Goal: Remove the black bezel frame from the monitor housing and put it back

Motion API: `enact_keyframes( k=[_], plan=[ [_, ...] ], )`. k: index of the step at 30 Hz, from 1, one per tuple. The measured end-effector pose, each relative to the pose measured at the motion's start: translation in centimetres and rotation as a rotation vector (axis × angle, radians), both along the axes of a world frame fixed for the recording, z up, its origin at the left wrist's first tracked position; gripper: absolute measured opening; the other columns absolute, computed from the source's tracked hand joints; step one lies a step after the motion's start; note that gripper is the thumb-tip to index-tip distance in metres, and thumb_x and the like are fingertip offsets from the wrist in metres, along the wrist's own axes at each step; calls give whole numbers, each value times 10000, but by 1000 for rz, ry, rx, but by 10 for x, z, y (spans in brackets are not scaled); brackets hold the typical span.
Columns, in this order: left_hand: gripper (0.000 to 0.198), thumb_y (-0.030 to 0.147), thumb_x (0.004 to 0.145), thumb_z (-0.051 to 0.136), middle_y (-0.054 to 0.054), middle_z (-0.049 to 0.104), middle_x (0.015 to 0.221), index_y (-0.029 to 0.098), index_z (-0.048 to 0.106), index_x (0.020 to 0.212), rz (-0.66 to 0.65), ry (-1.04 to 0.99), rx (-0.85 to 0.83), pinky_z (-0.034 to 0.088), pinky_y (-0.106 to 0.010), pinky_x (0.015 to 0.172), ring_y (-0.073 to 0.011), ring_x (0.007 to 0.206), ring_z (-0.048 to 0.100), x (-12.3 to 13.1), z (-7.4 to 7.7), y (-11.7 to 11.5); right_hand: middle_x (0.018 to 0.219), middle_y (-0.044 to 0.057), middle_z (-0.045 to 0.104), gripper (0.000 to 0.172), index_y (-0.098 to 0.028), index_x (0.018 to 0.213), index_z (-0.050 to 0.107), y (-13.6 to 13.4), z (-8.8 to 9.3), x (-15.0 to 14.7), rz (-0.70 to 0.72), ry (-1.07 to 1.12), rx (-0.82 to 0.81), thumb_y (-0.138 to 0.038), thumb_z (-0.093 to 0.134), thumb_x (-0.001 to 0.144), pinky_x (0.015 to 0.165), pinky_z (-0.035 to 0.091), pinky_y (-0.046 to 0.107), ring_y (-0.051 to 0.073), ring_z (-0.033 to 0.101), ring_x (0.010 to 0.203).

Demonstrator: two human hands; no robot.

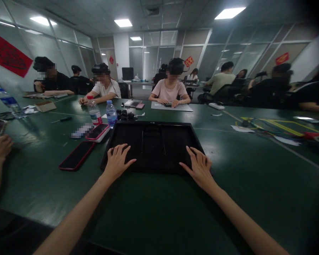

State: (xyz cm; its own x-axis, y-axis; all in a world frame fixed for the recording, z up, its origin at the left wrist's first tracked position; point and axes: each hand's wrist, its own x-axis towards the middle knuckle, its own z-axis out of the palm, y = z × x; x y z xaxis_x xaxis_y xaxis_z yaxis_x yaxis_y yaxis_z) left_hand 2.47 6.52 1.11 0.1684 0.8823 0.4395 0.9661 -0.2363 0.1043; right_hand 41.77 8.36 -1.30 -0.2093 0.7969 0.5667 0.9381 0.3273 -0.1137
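A black, shallow rectangular panel with a raised rim [172, 140] lies flat on the green table in front of me. A small light logo marks its far edge, and a recessed strip with two thin lines runs down its middle; its exact kind is unclear. Over its near left part is my left hand [117, 161], palm down, fingers spread and thumb pointing inward. My right hand [199, 163] is at the near right corner, likewise open with thumb inward. Both hands appear to rest on the panel or hover just above it; firm contact cannot be made out.
Left of the panel lie a red-edged phone [77, 156] and another phone [98, 131]. Two bottles [95, 112] and black small parts [126, 115] stand beyond. A neighbour's hand [0, 145] holds a phone at far left. Cables and yellow strips [271, 124] lie right; people sit opposite.
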Motion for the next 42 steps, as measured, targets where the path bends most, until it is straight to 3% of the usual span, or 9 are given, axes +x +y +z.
enact_keyframes(
  k=[5, 10, 13, 16, 21, 24, 27, 34, 42],
  plan=[
    [524, 549, 995, 484, -134, 580, 1465, 257, 598, 1415, 80, -85, 49, 299, -554, 1148, -330, 1362, 479, -11, 7, -2, 1505, 200, 416, 806, -271, 1635, 219, 2, 1, 6, -23, 73, 45, -683, 400, 966, 1081, 339, 636, 395, 436, 1355],
    [646, 485, 1016, 422, -215, 555, 1459, 120, 403, 1549, 441, -305, 207, 366, -559, 1110, -360, 1345, 497, -43, 11, 2, 1457, 259, 449, 846, -150, 1567, 371, 19, -9, 44, -229, 234, 70, -707, 400, 931, 1029, 380, 698, 453, 439, 1335],
    [763, 499, 997, 449, -272, 525, 1462, 43, 286, 1585, 596, -434, 214, 415, -565, 1071, -390, 1366, 487, -59, 7, 6, 1301, 274, 572, 932, -71, 1523, 409, 37, -19, 70, -237, 422, -8, -717, 495, 857, 975, 470, 648, 417, 583, 1158],
    [739, 494, 994, 460, -269, 545, 1453, 52, 329, 1571, 538, -508, 88, 445, -539, 1058, -372, 1351, 528, -65, -2, 11, 1113, 194, 679, 870, -117, 1474, 471, 50, -24, 82, -140, 644, -201, -669, 568, 809, 889, 563, 552, 338, 682, 949],
    [553, 513, 1006, 433, -190, 676, 1346, 157, 617, 1387, 420, -611, -134, 476, -443, 1032, -326, 1256, 631, -72, -8, 13, 1084, 117, 727, 652, -225, 1338, 606, 43, -18, 84, 57, 776, -313, -530, 627, 762, 846, 607, 514, 310, 719, 942],
    [489, 517, 984, 471, -165, 752, 1191, 161, 736, 1188, 422, -658, -120, 499, -390, 974, -302, 1145, 689, -85, -9, 15, 1024, 109, 752, 673, -240, 1388, 570, 26, -12, 90, 125, 901, -501, -429, 668, 749, 729, 629, 504, 305, 736, 813],
    [514, 599, 917, 548, -144, 775, 1105, 164, 764, 1084, 381, -712, -115, 507, -352, 911, -283, 1046, 716, -97, -14, 18, 1062, 116, 760, 772, -236, 1484, 476, 15, -5, 93, 90, 1068, -657, -386, 706, 762, 751, 631, 525, 319, 749, 832],
    [575, 661, 895, 495, -90, 774, 897, 155, 765, 917, 306, -740, -102, 486, -308, 772, -257, 890, 707, -101, -22, 23, 1054, 107, 765, 839, -200, 1534, 459, 29, 1, 77, 2, 1252, -522, -358, 725, 754, 863, 623, 524, 309, 750, 905],
    [519, 543, 949, 439, -82, 795, 1034, 185, 767, 1132, 223, -782, -170, 508, -311, 836, -215, 834, 715, -105, -30, 29, 977, 48, 761, 691, -230, 1384, 613, 4, -3, 102, -61, 1334, -305, -274, 715, 702, 815, 632, 432, 243, 732, 841]
  ],
)
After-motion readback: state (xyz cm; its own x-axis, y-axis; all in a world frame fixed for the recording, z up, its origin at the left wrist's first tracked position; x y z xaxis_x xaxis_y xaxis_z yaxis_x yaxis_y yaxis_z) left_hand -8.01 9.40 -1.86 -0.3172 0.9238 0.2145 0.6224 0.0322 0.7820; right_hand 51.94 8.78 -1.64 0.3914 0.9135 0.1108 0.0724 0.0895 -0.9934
